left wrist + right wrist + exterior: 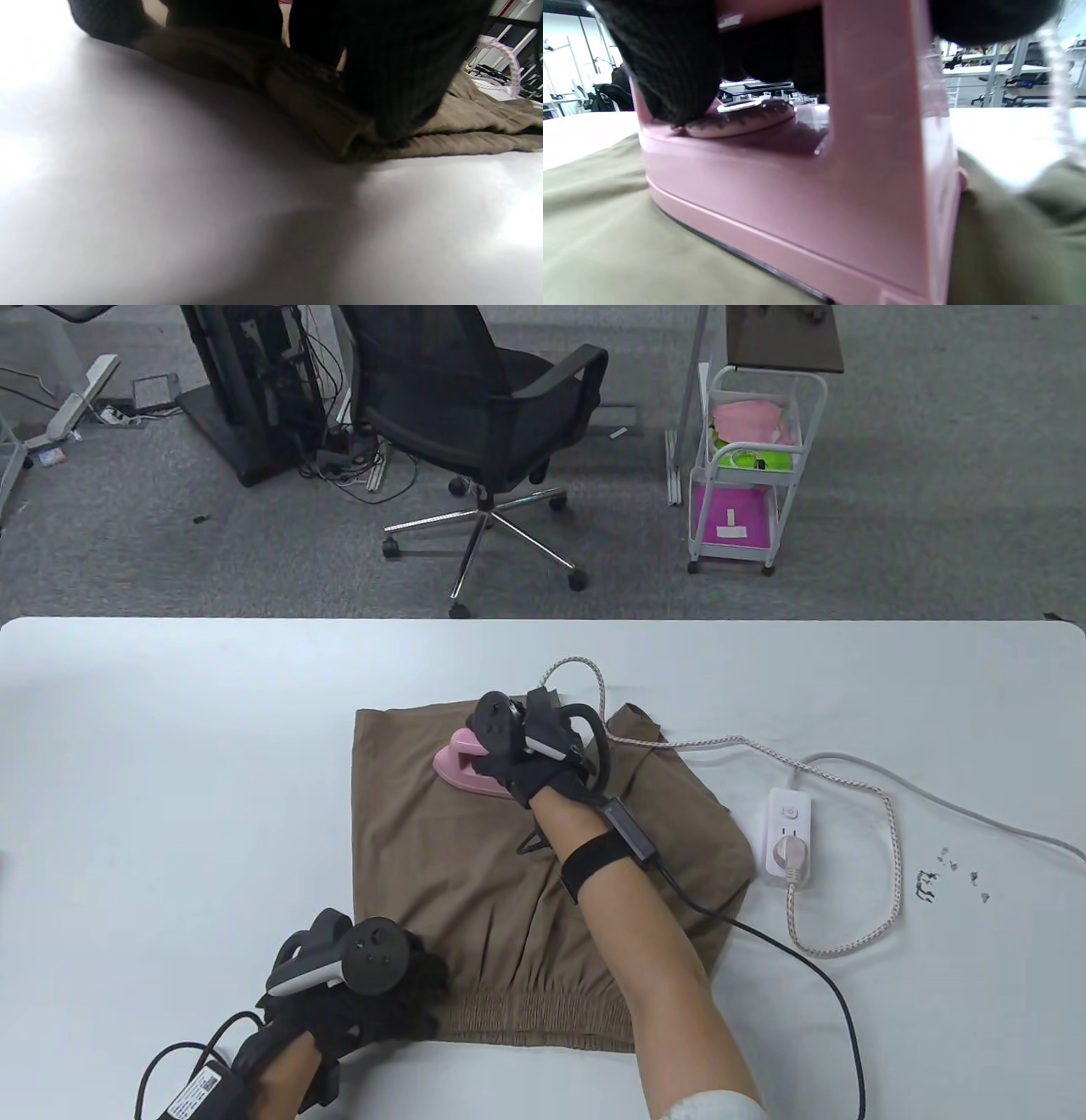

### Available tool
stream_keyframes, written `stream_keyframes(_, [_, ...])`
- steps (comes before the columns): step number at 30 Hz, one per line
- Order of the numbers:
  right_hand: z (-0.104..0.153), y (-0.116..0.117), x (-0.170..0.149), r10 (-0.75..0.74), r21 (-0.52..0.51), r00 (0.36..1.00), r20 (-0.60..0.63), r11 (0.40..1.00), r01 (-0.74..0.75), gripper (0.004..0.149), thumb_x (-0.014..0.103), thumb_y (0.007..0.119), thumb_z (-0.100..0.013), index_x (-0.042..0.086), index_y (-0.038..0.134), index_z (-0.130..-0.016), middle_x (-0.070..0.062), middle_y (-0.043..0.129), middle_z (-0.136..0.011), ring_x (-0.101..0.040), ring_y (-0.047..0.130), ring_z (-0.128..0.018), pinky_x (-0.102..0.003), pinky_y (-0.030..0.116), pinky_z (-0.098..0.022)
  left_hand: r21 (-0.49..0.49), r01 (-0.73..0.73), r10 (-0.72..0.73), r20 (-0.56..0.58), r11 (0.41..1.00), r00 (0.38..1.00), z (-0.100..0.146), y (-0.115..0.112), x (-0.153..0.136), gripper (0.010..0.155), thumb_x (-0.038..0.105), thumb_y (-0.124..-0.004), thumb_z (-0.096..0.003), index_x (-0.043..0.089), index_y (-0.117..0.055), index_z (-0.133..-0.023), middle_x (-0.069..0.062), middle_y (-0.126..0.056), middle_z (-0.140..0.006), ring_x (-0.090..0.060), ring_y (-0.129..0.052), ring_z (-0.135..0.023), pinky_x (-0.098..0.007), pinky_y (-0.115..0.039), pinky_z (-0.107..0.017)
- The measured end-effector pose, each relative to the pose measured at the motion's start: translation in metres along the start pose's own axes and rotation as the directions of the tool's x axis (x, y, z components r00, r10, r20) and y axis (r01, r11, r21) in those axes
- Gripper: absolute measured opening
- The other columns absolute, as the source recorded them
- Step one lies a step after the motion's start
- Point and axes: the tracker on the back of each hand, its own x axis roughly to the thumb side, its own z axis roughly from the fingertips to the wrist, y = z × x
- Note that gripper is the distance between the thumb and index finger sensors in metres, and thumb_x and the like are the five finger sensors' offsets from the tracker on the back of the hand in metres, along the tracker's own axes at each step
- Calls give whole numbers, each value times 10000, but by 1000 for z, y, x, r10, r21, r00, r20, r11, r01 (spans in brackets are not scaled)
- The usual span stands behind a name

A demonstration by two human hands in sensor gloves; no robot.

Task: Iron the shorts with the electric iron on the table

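Brown shorts [475, 857] lie flat on the white table [170, 780], waistband toward me. My right hand [517, 759] grips the handle of a pink electric iron [462, 768] that sits sole-down on the far part of the shorts; the right wrist view shows the iron [806, 195] flat on the cloth [606, 245]. My left hand [382, 993] presses on the waistband's left corner; in the left wrist view its fingers [394, 84] rest on the bunched brown edge [314, 110].
A white power strip [789, 836] lies right of the shorts, with the iron's braided cord [882, 814] looping around it. Small dark bits [950, 878] lie farther right. An office chair [492, 415] and a white cart [747, 466] stand beyond the table.
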Motion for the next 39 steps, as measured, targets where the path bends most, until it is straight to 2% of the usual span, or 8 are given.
stream_keyframes(10, [-21, 10, 70, -8, 35, 994, 110, 999, 4, 572, 522, 922, -485, 404, 709, -1003, 89, 844, -806, -175, 951, -547, -520, 810, -344, -7, 10, -10, -5, 1000, 1000, 1, 0, 1, 692, 572, -881, -426, 424, -588, -1035, 45, -550, -1085, -215, -626, -905, -604, -536, -727])
stream_keyframes(17, [-23, 12, 88, -8, 36, 991, 134, 999, 3, 568, 526, 922, -483, 405, 715, -998, 90, 852, -795, -168, 957, -532, -515, 815, -331, -7, 12, -12, -7, 1000, 1000, 1, 0, 2, 690, 572, -880, -426, 425, -589, -1035, 45, -551, -1085, -213, -626, -907, -603, -538, -728])
stream_keyframes(23, [-12, 9, 68, 9, 22, 994, 110, 1000, -12, 561, 527, 926, -477, 406, 728, -988, 91, 863, -780, -162, 965, -517, -511, 822, -319, -10, 15, -15, -9, 1000, 1000, 1, 0, 2, 693, 570, -880, -427, 423, -587, -1037, 46, -550, -1086, -216, -627, -908, -605, -540, -727])
stream_keyframes(34, [23, 0, -7, -9, 28, 1000, -16, 1000, 10, 558, 524, 929, -475, 404, 734, -984, 89, 866, -777, -165, 966, -518, -513, 823, -321, -10, 20, -20, -13, 1000, 1000, 1, 0, 3, 689, 569, -879, -428, 425, -588, -1036, 46, -552, -1087, -216, -630, -911, -607, -545, -727])
stream_keyframes(39, [35, -3, -27, -2, 23, 999, -48, 1000, 3, 558, 525, 929, -475, 404, 734, -984, 90, 866, -777, -166, 965, -520, -514, 823, -322, -10, 23, -24, -12, 1000, 1000, 1, 0, 3, 690, 568, -880, -429, 419, -590, -1038, 30, -556, -1088, -220, -633, -910, -610, -545, -727])
